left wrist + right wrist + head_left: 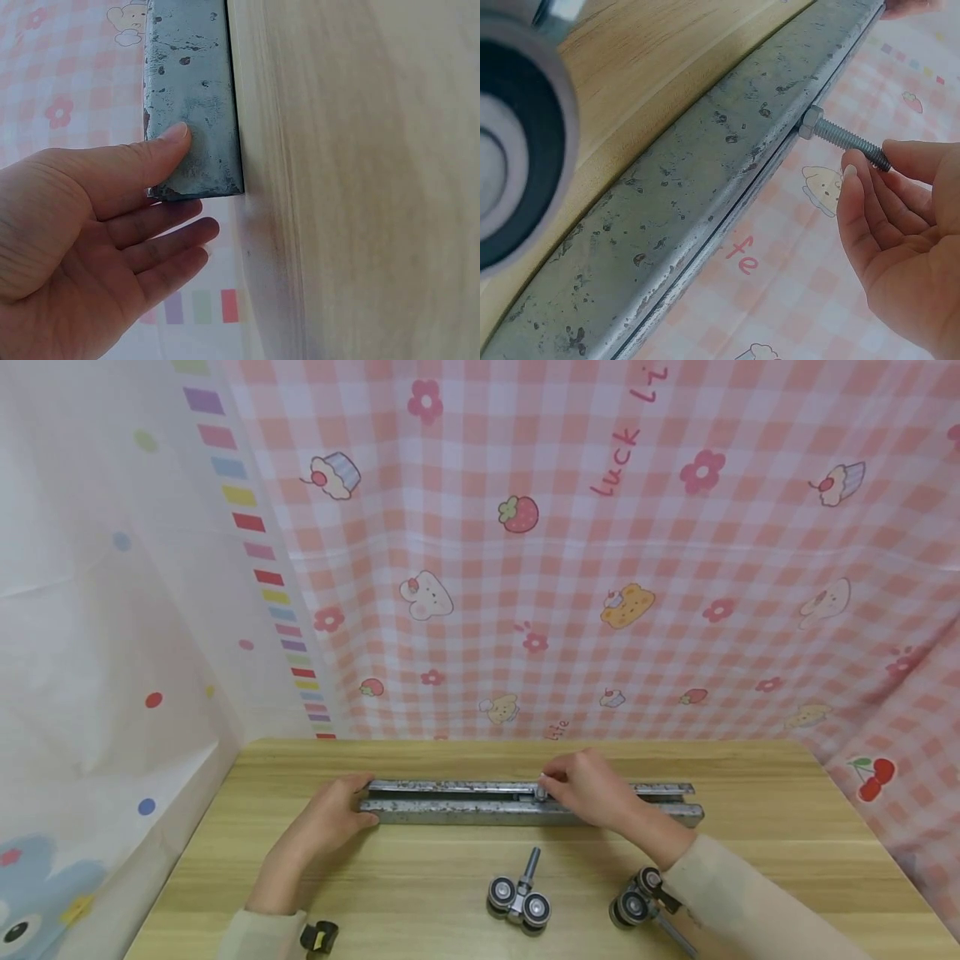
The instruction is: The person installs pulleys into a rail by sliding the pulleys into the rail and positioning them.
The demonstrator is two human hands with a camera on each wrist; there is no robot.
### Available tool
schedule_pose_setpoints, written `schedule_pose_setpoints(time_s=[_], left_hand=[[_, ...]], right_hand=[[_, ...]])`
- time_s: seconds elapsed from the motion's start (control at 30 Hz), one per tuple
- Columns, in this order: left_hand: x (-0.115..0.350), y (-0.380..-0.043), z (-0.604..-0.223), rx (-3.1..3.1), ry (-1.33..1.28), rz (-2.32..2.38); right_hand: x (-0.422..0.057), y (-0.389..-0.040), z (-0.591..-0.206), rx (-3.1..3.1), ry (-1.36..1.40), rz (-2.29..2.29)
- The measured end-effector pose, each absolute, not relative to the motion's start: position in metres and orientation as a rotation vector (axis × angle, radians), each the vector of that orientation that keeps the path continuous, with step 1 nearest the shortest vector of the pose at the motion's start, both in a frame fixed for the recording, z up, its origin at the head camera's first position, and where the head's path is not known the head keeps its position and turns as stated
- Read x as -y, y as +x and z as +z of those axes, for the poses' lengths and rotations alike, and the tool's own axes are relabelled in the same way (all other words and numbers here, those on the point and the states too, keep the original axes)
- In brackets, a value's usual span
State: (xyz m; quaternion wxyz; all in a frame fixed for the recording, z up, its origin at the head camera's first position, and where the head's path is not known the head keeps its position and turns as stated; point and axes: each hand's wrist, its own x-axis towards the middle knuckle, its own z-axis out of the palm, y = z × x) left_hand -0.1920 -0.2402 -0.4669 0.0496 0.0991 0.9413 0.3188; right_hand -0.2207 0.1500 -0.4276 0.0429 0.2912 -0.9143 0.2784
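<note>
A worn, speckled metal channel rail [465,812] lies lengthwise near the back of the table, its slot facing up. My left hand [333,814] holds its left end, the thumb [166,150] on the near side face. The other fingers reach past the end, partly behind the rail in the left wrist view. My right hand [592,789] pinches the tip of a threaded bolt [847,141] between thumb and fingers. That bolt stands out of the slot, a hex nut [811,122] at its base. What it joins inside the rail is mostly hidden.
Nearer me lies a roller hanger [519,902] with a bolt stem and black-rimmed wheels. Another roller hanger [633,902] lies to its right, by my right sleeve. A small black-and-yellow object [320,937] is beside my left sleeve. A checked curtain [562,568] hangs behind the table.
</note>
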Motion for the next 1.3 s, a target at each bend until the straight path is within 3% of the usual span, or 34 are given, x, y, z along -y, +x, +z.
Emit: schedule_pose_setpoints(time_s=[1.3], left_hand=[[0.2406,-0.1941,-0.4687,-2.88,0.353,0.978]], right_hand=[[-0.1448,-0.2215,-0.4275,2.787,0.918,0.915]])
